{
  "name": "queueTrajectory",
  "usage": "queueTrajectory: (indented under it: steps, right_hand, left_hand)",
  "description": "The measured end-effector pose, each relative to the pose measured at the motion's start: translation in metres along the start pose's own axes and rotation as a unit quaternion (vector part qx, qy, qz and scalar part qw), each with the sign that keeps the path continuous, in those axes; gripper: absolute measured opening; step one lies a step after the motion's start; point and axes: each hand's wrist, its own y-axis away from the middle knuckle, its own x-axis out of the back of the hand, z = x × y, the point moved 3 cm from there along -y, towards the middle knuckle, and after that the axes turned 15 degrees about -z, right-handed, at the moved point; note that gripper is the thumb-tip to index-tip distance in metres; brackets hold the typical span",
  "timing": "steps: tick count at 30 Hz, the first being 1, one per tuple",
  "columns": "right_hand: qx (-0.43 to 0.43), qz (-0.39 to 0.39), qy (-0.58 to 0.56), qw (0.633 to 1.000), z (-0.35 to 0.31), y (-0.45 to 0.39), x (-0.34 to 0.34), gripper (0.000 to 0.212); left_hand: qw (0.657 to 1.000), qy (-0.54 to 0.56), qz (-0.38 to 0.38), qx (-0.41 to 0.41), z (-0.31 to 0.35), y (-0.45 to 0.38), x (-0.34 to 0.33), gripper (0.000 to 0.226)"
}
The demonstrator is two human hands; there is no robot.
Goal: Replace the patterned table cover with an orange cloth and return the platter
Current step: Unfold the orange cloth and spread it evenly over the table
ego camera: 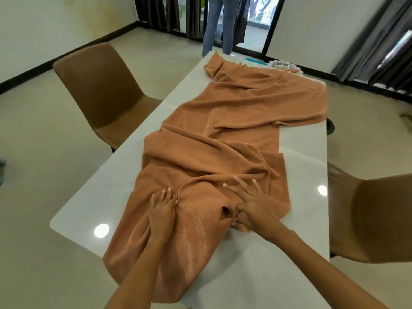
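The orange cloth [225,134] lies rumpled along the table [93,197]; the left hand [161,211] and right hand [252,202] press flat on its near end, fingers spread, gripping nothing.

Orange cloth [225,139]: plain, rumpled w/ long folds, lying lengthwise down the white surface [303,148], near end hanging over front edge, far part spread to the right. Platter [283,66]: at far right corner, just beyond cloth, detail blurred.
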Motion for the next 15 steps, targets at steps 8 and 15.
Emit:
queueTrajectory:
  steps: [8,15]
  right_hand:
    - [-0.041,-0.087,-0.050,0.994,0.028,0.001,0.002,0.030]
    - [-0.096,-0.151,-0.107,0.978,0.055,-0.039,0.094,0.016]
  left_hand:
    - [0.961,0.198,0.139,0.137,-0.006,-0.026,0.084,0.052]
    - [0.963,-0.024,0.259,-0.072,0.027,-0.110,0.215,0.033]
